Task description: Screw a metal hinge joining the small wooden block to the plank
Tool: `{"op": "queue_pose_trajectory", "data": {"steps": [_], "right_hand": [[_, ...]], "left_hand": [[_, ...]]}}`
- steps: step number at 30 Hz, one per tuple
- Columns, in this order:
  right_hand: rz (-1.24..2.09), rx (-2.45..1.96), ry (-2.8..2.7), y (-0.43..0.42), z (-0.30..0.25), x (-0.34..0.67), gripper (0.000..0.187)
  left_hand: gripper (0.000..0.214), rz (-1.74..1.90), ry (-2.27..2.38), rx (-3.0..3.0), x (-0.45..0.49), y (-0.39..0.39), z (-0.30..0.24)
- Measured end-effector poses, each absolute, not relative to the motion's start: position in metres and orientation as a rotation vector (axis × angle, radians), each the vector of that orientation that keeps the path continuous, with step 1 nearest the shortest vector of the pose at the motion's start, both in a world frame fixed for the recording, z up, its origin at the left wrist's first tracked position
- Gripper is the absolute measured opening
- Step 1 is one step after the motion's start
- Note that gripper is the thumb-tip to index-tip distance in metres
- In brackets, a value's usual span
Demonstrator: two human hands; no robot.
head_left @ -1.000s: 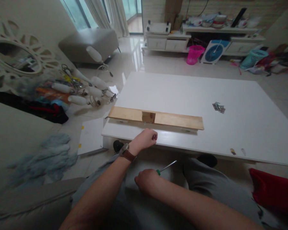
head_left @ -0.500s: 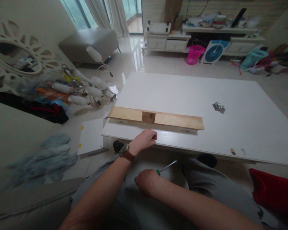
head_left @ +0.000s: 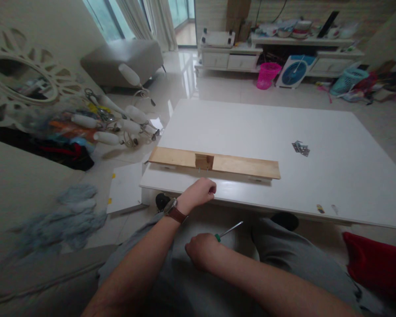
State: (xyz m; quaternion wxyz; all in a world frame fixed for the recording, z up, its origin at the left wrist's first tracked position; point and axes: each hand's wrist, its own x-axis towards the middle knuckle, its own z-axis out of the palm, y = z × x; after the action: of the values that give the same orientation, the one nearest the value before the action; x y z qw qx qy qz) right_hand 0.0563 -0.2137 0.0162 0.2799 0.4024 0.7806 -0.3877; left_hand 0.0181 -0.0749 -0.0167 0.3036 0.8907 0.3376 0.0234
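Note:
My left hand [head_left: 202, 191], a watch on its wrist, rests at the near edge of the white table [head_left: 237, 127]. Its fingers are curled closed, and whether anything is inside them is hidden. Just beyond it lies a long wooden board [head_left: 244, 165] with a notch in its middle, where two small screws [head_left: 203, 170] stick out. Lower down, over my lap, my right hand [head_left: 203, 250] is closed around a screwdriver [head_left: 231, 229] with a green handle. The screwdriver's shaft points up and to the right, touching nothing.
Several metal brackets [head_left: 301, 148] lie on the table's right part, with a small brass-coloured piece [head_left: 320, 208] near the front edge. A white panel [head_left: 125, 187] lies on the floor at left, close to a lamp [head_left: 128, 125]. Something red [head_left: 376, 264] is at lower right.

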Motion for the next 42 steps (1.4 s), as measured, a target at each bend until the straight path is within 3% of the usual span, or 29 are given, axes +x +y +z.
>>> {"op": "queue_pose_trajectory", "data": {"steps": [42], "right_hand": [[-1.032,1.076,2.084,-0.2134,0.0178,0.0563,0.034]], "left_hand": [[0.023,0.06,0.876,2.375,0.019,-0.0754,-0.0151]]}}
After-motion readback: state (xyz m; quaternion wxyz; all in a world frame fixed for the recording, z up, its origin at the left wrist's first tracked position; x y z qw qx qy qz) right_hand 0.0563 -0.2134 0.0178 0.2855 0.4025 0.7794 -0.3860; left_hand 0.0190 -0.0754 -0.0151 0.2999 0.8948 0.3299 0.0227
